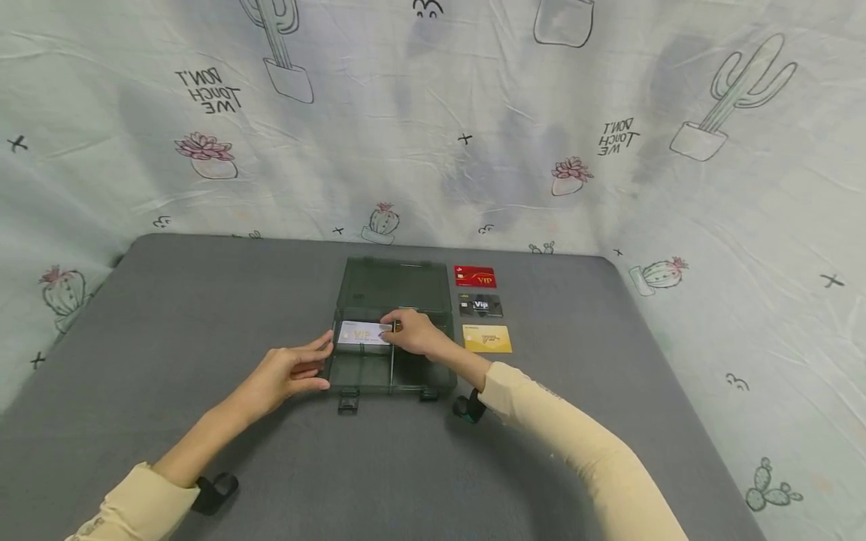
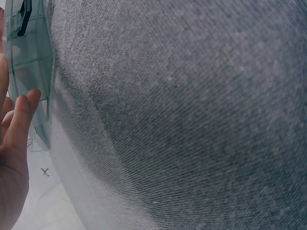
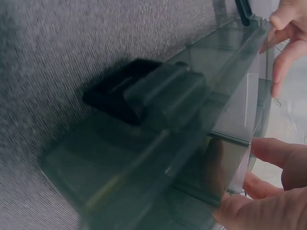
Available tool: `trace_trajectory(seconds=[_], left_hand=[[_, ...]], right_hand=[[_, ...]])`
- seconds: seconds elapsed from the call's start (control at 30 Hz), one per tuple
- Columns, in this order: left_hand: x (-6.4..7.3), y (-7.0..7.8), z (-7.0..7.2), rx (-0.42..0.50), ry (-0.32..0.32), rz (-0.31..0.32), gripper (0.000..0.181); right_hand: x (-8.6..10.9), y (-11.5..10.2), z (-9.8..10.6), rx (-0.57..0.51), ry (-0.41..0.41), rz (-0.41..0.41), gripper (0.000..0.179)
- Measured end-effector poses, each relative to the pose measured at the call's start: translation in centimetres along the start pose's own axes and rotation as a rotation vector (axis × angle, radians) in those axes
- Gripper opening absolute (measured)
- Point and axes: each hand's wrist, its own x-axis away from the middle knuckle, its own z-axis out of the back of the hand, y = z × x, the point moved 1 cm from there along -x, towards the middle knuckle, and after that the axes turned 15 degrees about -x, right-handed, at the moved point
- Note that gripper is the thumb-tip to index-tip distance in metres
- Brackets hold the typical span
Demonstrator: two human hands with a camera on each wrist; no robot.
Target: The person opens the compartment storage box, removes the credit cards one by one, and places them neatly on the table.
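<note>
A dark translucent divided plastic box [image 1: 358,370] stands on the table with its lid [image 1: 399,284] lying back. A white VIP card [image 1: 358,333] is at its upper-left compartment. My right hand [image 1: 414,332] pinches the card's right end, over the divider. Against the box's left wall rests my left hand [image 1: 298,376], fingers nearly straight. In the left wrist view, that hand [image 2: 17,139] touches the greenish box wall [image 2: 31,52]. The right wrist view has the right hand's fingers [image 3: 268,203] at the divider, beside the pale card [image 3: 243,108].
Right of the box lie a red VIP card [image 1: 475,276], a black VIP card [image 1: 481,305] and a gold card [image 1: 487,339], in a column. Two latches, one of them the left latch [image 1: 348,402], project from the box's front. A patterned curtain [image 1: 419,150] hangs behind the grey table [image 1: 379,473].
</note>
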Motion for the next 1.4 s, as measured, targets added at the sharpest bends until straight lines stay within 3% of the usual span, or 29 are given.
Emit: trace_trajectory(seconds=[0.27,0.63,1.0,1.2,1.3,1.4], left_hand=[[-0.1,0.1,0.3,-0.001,-0.011,0.012,0.061],[-0.4,-0.2,0.0,-0.013,-0.002,0.0,0.06],[-0.4,0.1,0.4,-0.018,0.012,-0.016,0.06],[-0.5,0.1,0.3,-0.006,0.009,-0.014,0.059],[-0.5,0.1,0.3,-0.015,0.009,-0.012,0.059],[-0.4,0.2,0.3,-0.014,0.006,-0.01,0.059]], right_hand=[[-1.2,-0.8,-0.6,0.205,-0.011,-0.051,0.036],[-1.2,-1.0,-0.5,0.187,-0.048,-0.093,0.035],[-0.1,-1.6,-1.0,0.29,0.113,0.091,0.028],[0.4,-1.0,-1.0,0.329,0.194,0.258,0.021],[0.3,-0.9,-0.9,0.294,0.16,0.326,0.017],[0.1,-0.8,-0.9,0.212,0.082,0.331,0.013]])
